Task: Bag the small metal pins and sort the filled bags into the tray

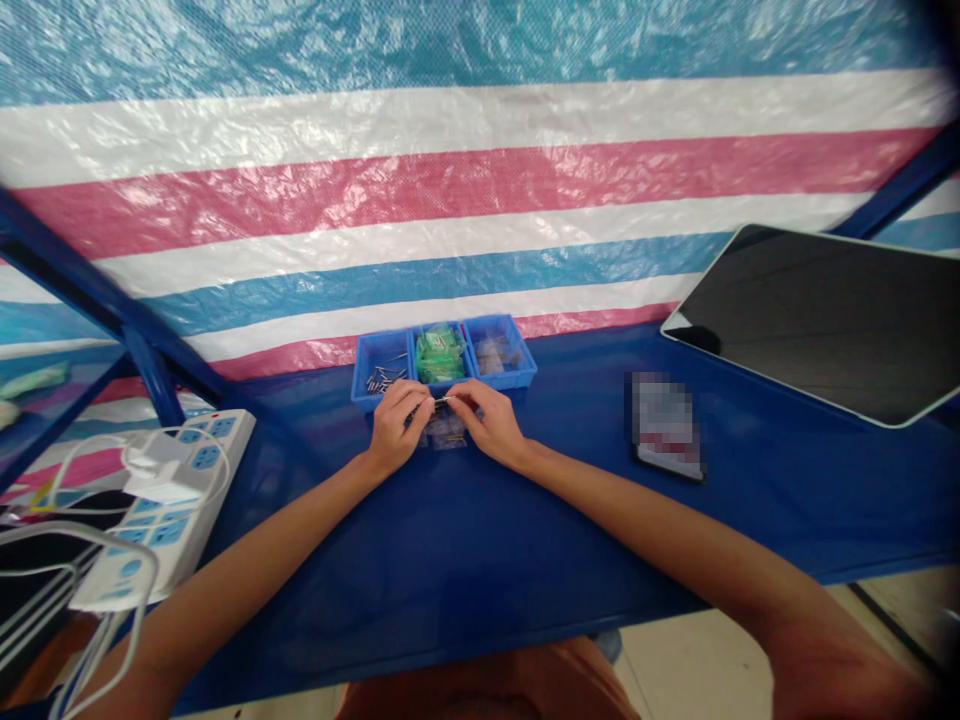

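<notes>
Fingertips of my left hand (397,428) and my right hand (491,425) meet in a pinch over the blue table (480,540). Between them is a small thin metal piece (441,400), too small to name exactly. Under the hands lie small clear plastic bags (448,438) with slim metal parts in them. Just behind stand three joined blue bins. The left bin (363,358) contains loose metal pins or screws (384,380). Green packets (440,352) fill the middle one, and clear plastic bags (495,354) lie in the right bin (525,377).
At the left, a white power strip (214,480) carries a plugged-in adapter (161,475) and tangled white cables (142,570). To the right lie a phone-like object (666,428), blurred out, and a large dark-screened tablet or monitor (825,320). A striped tarp (450,190) hangs behind the table.
</notes>
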### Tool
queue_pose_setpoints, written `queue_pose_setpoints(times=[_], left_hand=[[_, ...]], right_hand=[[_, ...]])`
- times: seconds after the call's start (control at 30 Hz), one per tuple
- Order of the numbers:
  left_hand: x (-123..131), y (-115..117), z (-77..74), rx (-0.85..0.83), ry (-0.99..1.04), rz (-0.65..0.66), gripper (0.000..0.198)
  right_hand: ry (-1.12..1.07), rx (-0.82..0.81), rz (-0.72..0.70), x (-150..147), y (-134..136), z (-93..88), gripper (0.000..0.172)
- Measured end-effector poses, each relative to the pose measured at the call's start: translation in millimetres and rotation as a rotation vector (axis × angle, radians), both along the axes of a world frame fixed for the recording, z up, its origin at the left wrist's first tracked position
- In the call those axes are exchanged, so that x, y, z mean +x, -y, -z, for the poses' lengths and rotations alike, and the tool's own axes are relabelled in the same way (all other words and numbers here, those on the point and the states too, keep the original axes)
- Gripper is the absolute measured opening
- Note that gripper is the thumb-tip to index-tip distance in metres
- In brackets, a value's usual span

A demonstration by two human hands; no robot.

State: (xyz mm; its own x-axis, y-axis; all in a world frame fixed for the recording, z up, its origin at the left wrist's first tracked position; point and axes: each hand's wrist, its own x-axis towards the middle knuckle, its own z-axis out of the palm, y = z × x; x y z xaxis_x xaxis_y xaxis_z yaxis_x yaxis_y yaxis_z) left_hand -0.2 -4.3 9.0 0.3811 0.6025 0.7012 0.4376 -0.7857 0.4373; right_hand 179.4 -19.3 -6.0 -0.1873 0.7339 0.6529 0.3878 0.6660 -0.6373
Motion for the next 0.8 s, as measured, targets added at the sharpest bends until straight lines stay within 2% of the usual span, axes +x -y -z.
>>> queue_pose_setpoints(times=[0.33, 0.8], left_hand=[[1.1, 0.3, 0.7, 0.010, 0.035, -0.050, 0.011], [0.4, -1.8, 3.5, 0.032, 0.053, -0.083, 0.009]], right_hand=[[0.032, 0.015, 0.032, 0.6, -1.8, 0.9, 0.027], [-0.036, -0.032, 0.029, -0.8, -0.4, 2.4, 0.020]])
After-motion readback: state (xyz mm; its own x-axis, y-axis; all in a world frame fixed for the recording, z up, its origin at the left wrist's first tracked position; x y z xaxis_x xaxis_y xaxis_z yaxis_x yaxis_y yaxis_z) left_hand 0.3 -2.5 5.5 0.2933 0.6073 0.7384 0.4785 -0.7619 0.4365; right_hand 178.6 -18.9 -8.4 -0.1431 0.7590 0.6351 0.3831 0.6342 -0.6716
